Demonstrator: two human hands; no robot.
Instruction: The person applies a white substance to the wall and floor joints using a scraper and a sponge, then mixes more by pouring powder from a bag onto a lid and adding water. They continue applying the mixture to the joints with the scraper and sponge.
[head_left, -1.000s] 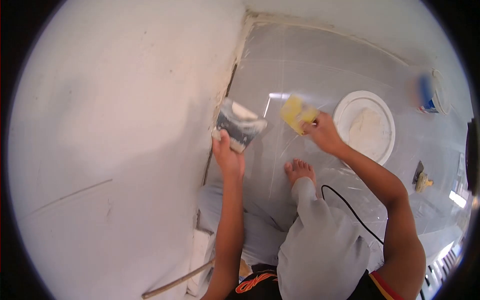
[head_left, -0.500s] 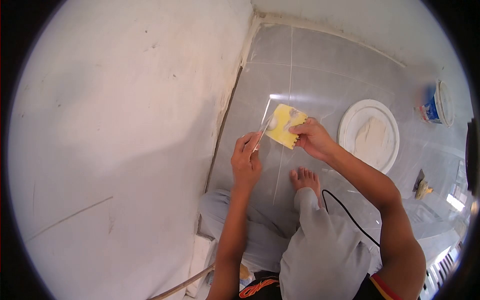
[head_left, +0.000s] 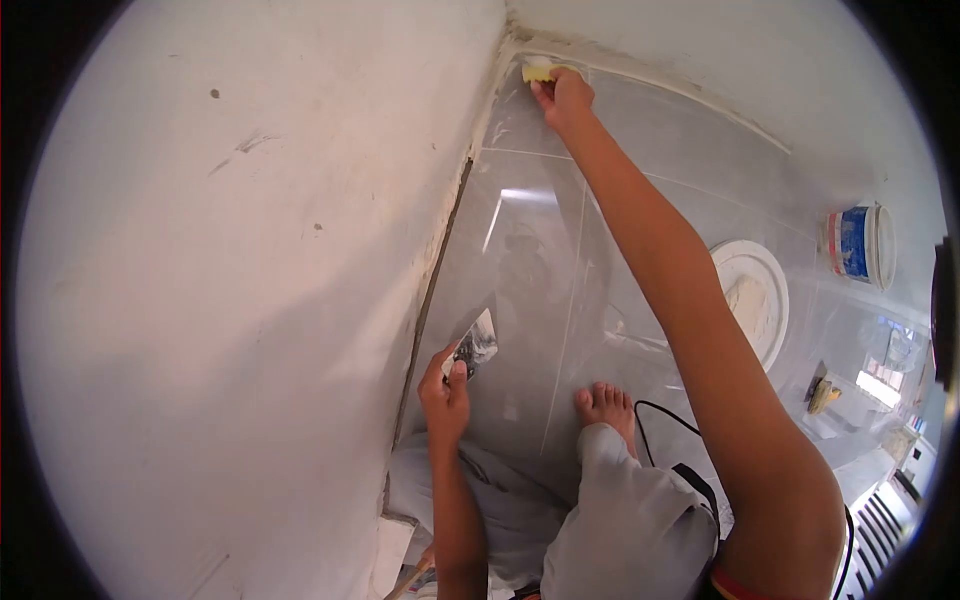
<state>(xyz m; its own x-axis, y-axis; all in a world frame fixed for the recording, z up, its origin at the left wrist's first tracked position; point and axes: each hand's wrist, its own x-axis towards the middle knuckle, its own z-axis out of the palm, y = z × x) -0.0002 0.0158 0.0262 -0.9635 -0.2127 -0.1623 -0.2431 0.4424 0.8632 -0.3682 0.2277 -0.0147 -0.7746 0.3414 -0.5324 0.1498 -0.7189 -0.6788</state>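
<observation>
My right hand (head_left: 568, 97) reaches to the far corner of the floor, its fingers closed on a yellow notched spreader (head_left: 540, 73). The spreader's far edge has white paste on it and lies close to the joint where the floor meets the wall. Nearer to me, beside the left wall, my left hand (head_left: 446, 395) grips a putty knife (head_left: 474, 343). Its blade points up and away, smeared with white and reflecting dark patches; the handle is hidden by my fingers. Grey tiles (head_left: 530, 260) with pale joints lie beneath both hands.
On the right stands a white-and-blue bucket (head_left: 858, 245). A round white lid (head_left: 770, 270) carrying a mound of paste is partly behind my right arm. Another scraper (head_left: 824, 395) lies farther right. A black cable (head_left: 665, 408) runs by my bare foot (head_left: 608, 412). A white wall (head_left: 250, 300) rises on the left.
My right hand has moved the spreader away from the putty knife, up to the far corner. My left hand has drawn the putty knife down, closer to my body.
</observation>
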